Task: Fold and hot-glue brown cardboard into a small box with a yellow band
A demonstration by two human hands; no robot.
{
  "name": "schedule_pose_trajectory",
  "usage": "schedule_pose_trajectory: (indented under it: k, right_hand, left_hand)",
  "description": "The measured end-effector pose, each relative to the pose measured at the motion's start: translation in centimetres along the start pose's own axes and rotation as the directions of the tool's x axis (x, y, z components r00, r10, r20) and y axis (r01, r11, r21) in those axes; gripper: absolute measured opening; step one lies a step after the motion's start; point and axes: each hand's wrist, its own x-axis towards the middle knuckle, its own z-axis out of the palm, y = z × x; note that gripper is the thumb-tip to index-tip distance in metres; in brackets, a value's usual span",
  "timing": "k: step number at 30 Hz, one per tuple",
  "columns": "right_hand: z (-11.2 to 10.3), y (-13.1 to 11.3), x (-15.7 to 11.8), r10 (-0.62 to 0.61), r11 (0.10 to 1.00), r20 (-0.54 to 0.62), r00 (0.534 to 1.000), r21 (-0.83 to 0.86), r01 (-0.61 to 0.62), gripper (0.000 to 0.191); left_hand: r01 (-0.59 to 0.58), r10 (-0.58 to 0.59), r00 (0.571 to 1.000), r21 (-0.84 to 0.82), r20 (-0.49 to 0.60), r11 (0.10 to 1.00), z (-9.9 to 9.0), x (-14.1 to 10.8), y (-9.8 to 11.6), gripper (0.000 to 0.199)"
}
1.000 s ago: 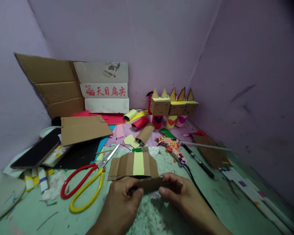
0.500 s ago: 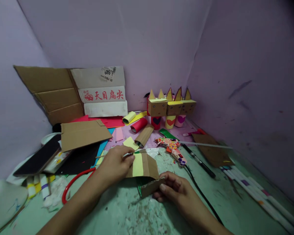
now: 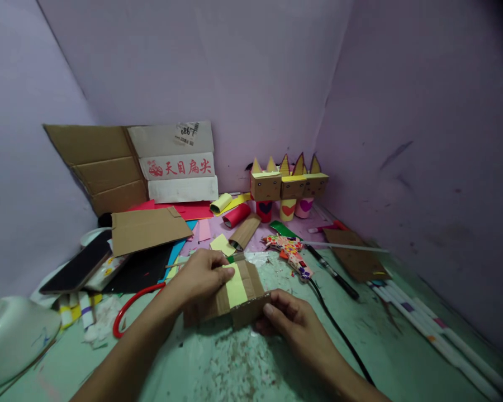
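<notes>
A small folded cardboard box [image 3: 255, 279] with a pale yellow paper strip [image 3: 236, 286] across its top is between my hands. My left hand [image 3: 202, 282] grips it at the back left, thumb on the yellow strip. With thumb and fingers closed, my right hand [image 3: 291, 321] holds the cardboard flap [image 3: 251, 311] at the near side, its upper edge against the box. A bit of green shows behind the box near my left fingertips. To the right lies a flower-patterned glue gun [image 3: 293, 257] with a black cord.
Box-headed cardboard figures [image 3: 266, 187] stand by the back wall. Paper tubes, such as a red tube [image 3: 237, 214], lie before them. Red-handled scissors [image 3: 128, 310] and a white bowl [image 3: 19, 340] are at left; white markers [image 3: 427, 329] lie at right.
My right hand has raised the flap and brought it against the near edge of the box, covering the opening. The box has tilted slightly in my left hand. The camera view has shifted a little.
</notes>
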Motion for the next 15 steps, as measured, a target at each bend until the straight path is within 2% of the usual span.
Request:
schedule_pose_trajectory:
  k: [3, 7, 10, 15]
  right_hand:
    - [0.0, 0.0, 0.1, 0.001, 0.999, 0.010, 1.000, -0.052, 0.000, 0.048]
    - [-0.1, 0.2, 0.2, 0.011, 0.994, 0.011, 1.000, -0.106, -0.010, 0.052]
    - [-0.3, 0.5, 0.3, 0.000, 0.991, 0.022, 1.000, -0.134, 0.003, 0.052]
    - [-0.3, 0.5, 0.5, 0.014, 0.982, 0.024, 1.000, -0.187, -0.010, 0.053]
  left_hand:
    - [0.003, -0.005, 1.000, -0.127, -0.016, 0.992, 0.2, 0.4, -0.6, 0.025]
    - [-0.001, -0.028, 0.995, -0.279, -0.100, 0.960, -0.1, 0.5, -1.5, 0.029]
    - [-0.002, -0.053, 0.987, -0.349, -0.148, 0.937, -0.5, 0.2, -1.9, 0.030]
    - [0.003, -0.075, 0.985, -0.420, -0.156, 0.907, -0.4, -0.2, -1.5, 0.028]
